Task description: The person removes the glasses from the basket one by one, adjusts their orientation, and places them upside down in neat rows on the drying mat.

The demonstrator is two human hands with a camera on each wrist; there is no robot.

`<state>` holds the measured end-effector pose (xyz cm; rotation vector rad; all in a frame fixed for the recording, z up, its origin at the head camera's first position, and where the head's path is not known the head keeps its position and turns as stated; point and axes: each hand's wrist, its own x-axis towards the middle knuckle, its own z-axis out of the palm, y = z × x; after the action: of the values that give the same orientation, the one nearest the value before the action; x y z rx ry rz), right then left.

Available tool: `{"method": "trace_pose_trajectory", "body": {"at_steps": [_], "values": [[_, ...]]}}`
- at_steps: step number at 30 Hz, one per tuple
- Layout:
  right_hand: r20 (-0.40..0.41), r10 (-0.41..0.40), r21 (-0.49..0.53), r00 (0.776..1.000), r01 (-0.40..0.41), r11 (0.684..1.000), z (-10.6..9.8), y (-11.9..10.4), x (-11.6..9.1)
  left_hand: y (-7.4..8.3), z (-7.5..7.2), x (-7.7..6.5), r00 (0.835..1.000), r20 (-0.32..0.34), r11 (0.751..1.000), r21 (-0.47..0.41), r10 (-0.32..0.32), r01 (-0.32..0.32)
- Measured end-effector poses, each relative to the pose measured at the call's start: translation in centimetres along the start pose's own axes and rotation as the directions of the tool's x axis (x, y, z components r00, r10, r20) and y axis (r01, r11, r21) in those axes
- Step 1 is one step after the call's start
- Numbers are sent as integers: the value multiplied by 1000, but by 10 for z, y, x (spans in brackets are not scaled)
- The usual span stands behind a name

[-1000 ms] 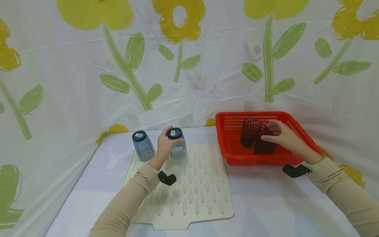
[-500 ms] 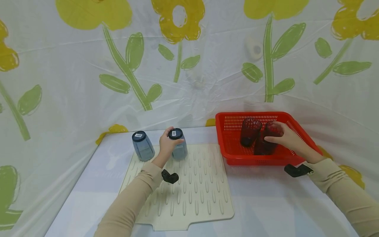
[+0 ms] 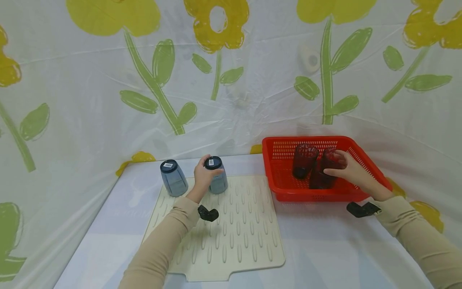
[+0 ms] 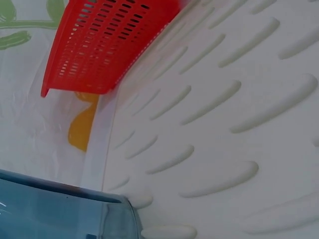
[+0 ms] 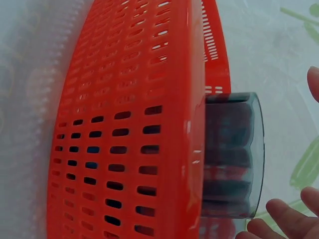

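Observation:
In the head view, my left hand (image 3: 203,176) holds an upside-down blue drinking glass (image 3: 219,184) near its base, thumb on the near side and fingers behind. It stands on the far part of a cream draining mat (image 3: 238,233). To its left is another upside-down blue glass (image 3: 175,180) with a label on its base. My right hand (image 3: 353,170) is spread at a glass (image 3: 326,170) in the red basket (image 3: 288,195). The right wrist view shows this glass (image 5: 229,154) rising above the basket rim, fingertips (image 5: 281,211) just beyond its mouth.
A second glass (image 3: 304,160) leans in the basket, left of the first. Behind the white table (image 3: 317,245) hangs a flowered plastic curtain (image 3: 252,100). The mat has raised ridges and a tab at its front edge.
My right hand has lowered slightly and its fingers have drawn right, showing more of the basket glass. The left forearm has shifted a little right; the blue glass stays on the mat.

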<state>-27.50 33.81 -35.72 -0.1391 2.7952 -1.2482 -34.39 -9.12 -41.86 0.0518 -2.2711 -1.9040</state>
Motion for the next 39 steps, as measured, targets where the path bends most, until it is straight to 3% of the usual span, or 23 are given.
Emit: {"method": "trace_pose_trajectory", "body": {"at_steps": [6, 10, 19, 29, 32, 34, 39], "values": [[-20, -2, 9, 1000, 3, 1000, 1, 3, -2, -4, -1, 3, 1000, -5, 1000, -8, 1, -1], [-35, -1, 20, 999, 2, 1000, 1, 5, -3, -14, 0, 6, 998, -16, 998, -24, 54, -54], [-43, 55, 41, 998, -54, 998, 5, 15, -6, -12, -3, 3, 998, 53, 999, -38, 41, -39], [-20, 100, 1, 995, -100, 995, 14, 17, -8, -34, -1, 7, 982, 35, 979, -99, 184, -180], [-13, 121, -40, 993, -121, 992, 16, 18, -4, -31, -1, 4, 983, 48, 980, -102, 176, -171], [-14, 122, -69, 992, -122, 990, 17, 18, -2, -23, -3, -1, 988, 69, 988, -82, 136, -131], [-24, 61, -75, 998, -63, 995, 21, 18, 3, -17, -4, -4, 990, 89, 992, -70, 111, -104]]}}
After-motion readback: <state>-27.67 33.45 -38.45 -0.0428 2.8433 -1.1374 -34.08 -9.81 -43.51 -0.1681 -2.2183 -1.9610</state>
